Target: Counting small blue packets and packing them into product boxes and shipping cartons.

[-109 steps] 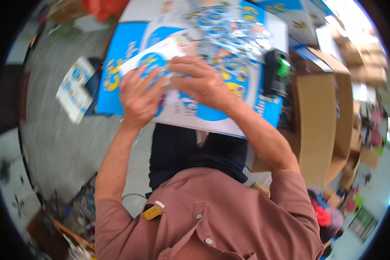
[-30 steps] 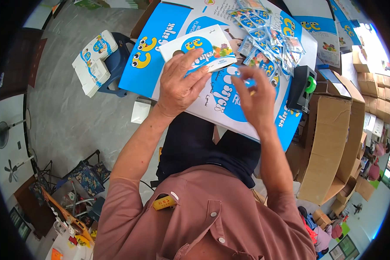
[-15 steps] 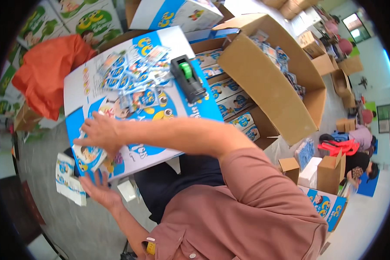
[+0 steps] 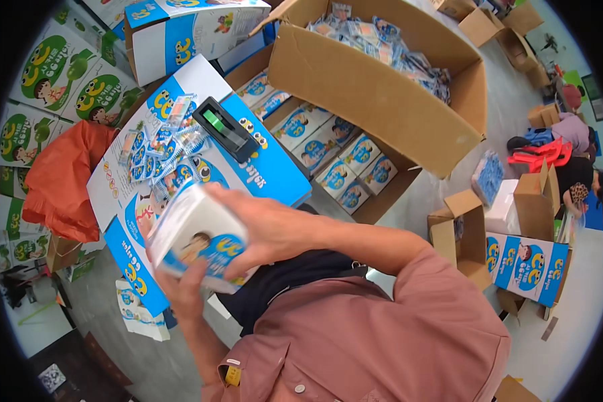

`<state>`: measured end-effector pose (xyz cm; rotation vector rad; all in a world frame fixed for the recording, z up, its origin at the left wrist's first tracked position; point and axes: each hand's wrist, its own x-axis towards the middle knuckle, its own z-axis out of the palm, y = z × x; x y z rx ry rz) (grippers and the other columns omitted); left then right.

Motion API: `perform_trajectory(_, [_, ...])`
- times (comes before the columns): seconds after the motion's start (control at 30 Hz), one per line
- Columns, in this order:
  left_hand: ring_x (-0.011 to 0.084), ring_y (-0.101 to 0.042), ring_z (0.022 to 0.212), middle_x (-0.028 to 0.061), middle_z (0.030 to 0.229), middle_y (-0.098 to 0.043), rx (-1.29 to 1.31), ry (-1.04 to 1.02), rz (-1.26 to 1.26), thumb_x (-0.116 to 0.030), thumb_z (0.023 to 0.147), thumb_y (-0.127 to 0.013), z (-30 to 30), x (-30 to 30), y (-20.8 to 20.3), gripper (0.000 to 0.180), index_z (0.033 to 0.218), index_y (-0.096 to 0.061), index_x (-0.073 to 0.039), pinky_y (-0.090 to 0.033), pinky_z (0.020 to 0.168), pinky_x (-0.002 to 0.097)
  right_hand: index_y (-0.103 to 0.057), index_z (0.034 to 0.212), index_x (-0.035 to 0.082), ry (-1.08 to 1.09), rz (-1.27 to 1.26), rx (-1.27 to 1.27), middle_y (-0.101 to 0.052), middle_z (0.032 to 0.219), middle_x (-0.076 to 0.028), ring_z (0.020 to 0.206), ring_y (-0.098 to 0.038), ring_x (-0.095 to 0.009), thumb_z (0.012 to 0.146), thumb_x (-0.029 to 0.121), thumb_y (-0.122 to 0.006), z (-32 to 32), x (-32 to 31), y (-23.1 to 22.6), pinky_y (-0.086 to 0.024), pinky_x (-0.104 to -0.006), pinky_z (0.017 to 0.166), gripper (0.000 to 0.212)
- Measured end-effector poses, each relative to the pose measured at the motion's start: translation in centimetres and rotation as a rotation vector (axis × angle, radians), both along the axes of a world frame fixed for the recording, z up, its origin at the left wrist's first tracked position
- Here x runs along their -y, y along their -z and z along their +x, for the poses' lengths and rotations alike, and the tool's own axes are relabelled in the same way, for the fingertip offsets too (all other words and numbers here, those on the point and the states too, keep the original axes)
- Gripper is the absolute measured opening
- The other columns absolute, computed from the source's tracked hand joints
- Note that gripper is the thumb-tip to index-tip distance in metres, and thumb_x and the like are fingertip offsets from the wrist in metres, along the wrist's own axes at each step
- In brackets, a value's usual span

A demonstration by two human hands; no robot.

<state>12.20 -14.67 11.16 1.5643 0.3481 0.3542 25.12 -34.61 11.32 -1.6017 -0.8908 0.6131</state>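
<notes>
Both hands hold a small white and blue carton (image 4: 201, 224) printed with a cartoon child, tilted above the near edge of a large carton. My right hand (image 4: 268, 221) grips it from the right, its thumb along the lower face. My left hand (image 4: 184, 291) closes on its lower left side, the fingers partly hidden. Behind it, loose small sachets (image 4: 161, 157) lie piled on the large white and blue carton (image 4: 141, 248), which serves as a work surface. Beside them stands a black tape dispenser (image 4: 228, 130) with a green core.
Right of the work surface, an open brown carton (image 4: 388, 218) holds rows of small boxes. Another brown carton (image 4: 375, 100) full of sachets rests over it. An orange bag (image 4: 70, 177) lies at left. White packaging (image 4: 141, 311) sits below. People and boxes are farther right.
The small carton has been lifted from the work surface's near left edge and brought toward me. My right hand has drawn back with it, and my left hand has closed on it.
</notes>
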Motion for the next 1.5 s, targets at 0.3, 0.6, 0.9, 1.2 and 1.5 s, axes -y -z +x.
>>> perform_trajectory(0.3, [0.0259,-0.063,0.122,0.0202,0.154,-0.046,-0.141,0.577,-0.112,-0.02,0.094,-0.077,5.7,9.2,3.7,0.087,0.162,-0.026,-0.001,-0.052,0.099,0.0375,-0.05,0.142,-0.001,0.606,0.408,-1.03,-0.064,0.136,-0.014,0.117,-0.067,-0.023,0.088,0.026,-0.077,-5.6,15.4,11.6,-0.054,-0.0388,0.1,0.067])
perform_trajectory(0.6, [0.0217,-0.068,0.113,0.0138,0.141,-0.06,-0.206,0.302,0.2,-0.006,0.094,-0.073,4.0,3.3,6.8,0.057,0.147,-0.053,-0.002,-0.055,0.095,0.0329,-0.056,0.14,0.012,1.225,0.243,-1.126,-0.066,0.134,-0.007,0.121,-0.064,-0.024,0.095,0.043,-0.073,-2.7,21.9,22.8,-0.048,-0.0478,0.103,0.057])
perform_trajectory(0.9, [0.0142,-0.069,0.101,0.0119,0.112,-0.073,-0.25,0.132,0.052,-0.005,0.098,-0.069,2.7,1.7,9.7,0.041,0.138,-0.06,0.001,-0.053,0.092,0.0285,-0.053,0.142,0.017,1.303,-0.227,-1.378,-0.067,0.129,-0.011,0.11,-0.067,-0.036,0.099,0.046,-0.066,1.2,21.2,29.1,-0.047,-0.068,0.091,0.054])
perform_trajectory(1.2, [0.0146,-0.07,0.098,0.0118,0.116,-0.073,-0.248,0.081,0.054,-0.005,0.097,-0.072,2.4,0.4,11.6,0.038,0.133,-0.063,0.003,-0.055,0.088,0.027,-0.047,0.145,0.012,1.33,-0.424,-1.322,-0.061,0.136,-0.016,0.119,-0.06,-0.041,0.1,0.048,-0.061,1.3,21.4,33.2,-0.043,-0.0768,0.092,0.06])
perform_trajectory(1.5, [0.0145,-0.071,0.097,0.012,0.119,-0.073,-0.193,0.059,0.052,-0.005,0.097,-0.071,2.4,0.6,12.5,0.034,0.13,-0.065,0.002,-0.057,0.085,0.0276,-0.046,0.145,0.003,0.993,-1.175,-0.207,-0.051,0.145,-0.031,0.126,-0.058,-0.048,0.088,0.037,-0.078,0.2,26.4,38.6,-0.052,-0.0541,0.104,0.073])
